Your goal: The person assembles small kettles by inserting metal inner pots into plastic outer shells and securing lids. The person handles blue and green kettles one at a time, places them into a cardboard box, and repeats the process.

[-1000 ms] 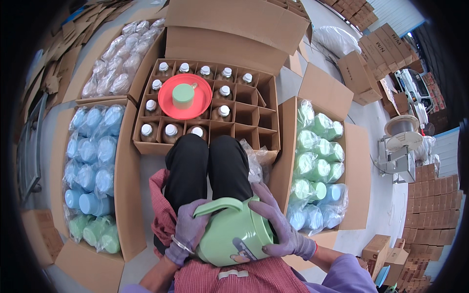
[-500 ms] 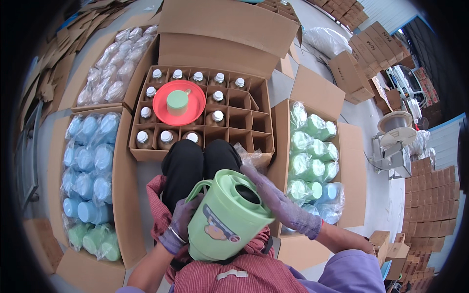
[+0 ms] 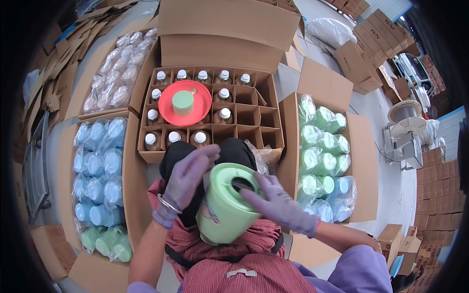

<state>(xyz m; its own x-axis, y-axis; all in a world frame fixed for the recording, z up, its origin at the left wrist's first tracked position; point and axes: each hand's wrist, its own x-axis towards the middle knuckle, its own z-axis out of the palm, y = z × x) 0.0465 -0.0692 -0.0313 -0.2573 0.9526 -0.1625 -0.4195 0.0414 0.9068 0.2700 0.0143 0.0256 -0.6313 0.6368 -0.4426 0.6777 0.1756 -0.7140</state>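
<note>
A light green plastic jug rests tilted on my lap, with a dark opening in its lid. My right hand, in a purple glove, grips the jug's top rim, fingers by the opening. My gloved left hand is raised beside the jug's left side, fingers stretched out, holding nothing. Ahead of my knees, a red round dish with an upturned green cup on it sits atop white-capped bottles in a divided carton. The jug's handle is hidden.
At the left, one open carton holds bagged blue cups and green ones; another holds clear-wrapped items. To the right, a carton holds bagged green cups. Farther right stand a wire spool and stacked boxes.
My left hand has let go of the jug's handle and risen up and forward. The jug has turned, and my right hand has moved from beside it onto its rim.
</note>
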